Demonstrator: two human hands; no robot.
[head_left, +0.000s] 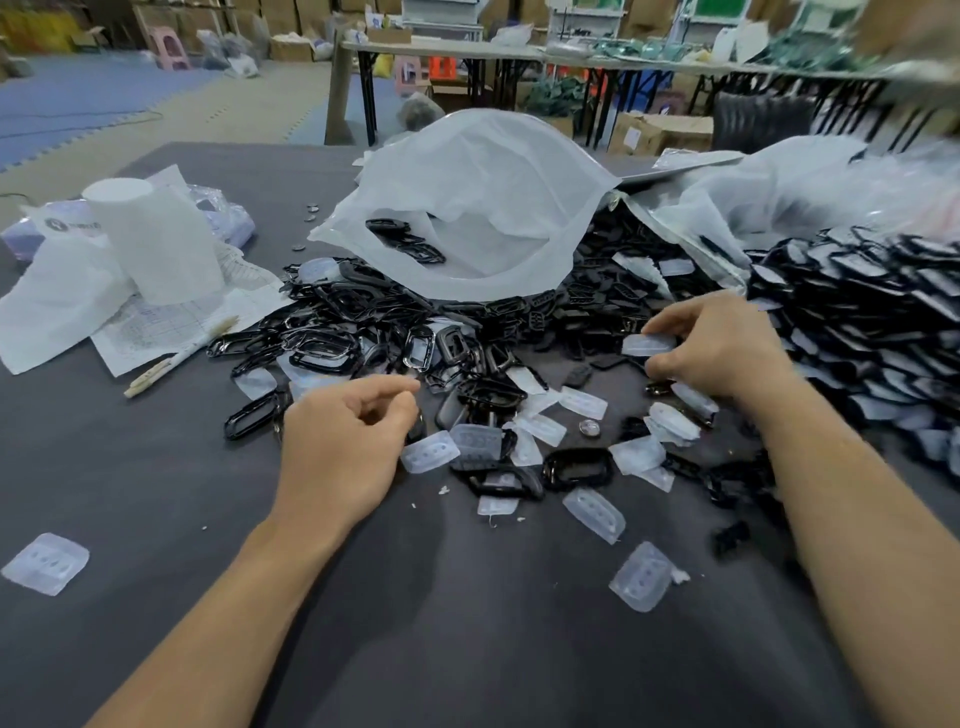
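A heap of black plastic frames (363, 332) and translucent white button pads (592, 512) covers the middle of the dark table (156, 467). My right hand (722, 348) pinches one translucent pad (649, 344) between thumb and fingers above the heap. My left hand (348, 431) hovers at the heap's near left edge with fingers loosely curled; it holds nothing that I can see. Another pad (428, 451) lies just right of that hand. A small round metal disc (588, 427) sits among the pads.
A large open white plastic bag (483, 208) with a few black frames inside lies behind the heap. Stacked black parts (872, 322) fill the right side. A white roll (156, 244), papers and a pen (179, 356) lie at the left. A stray pad (45, 563) is near the left edge.
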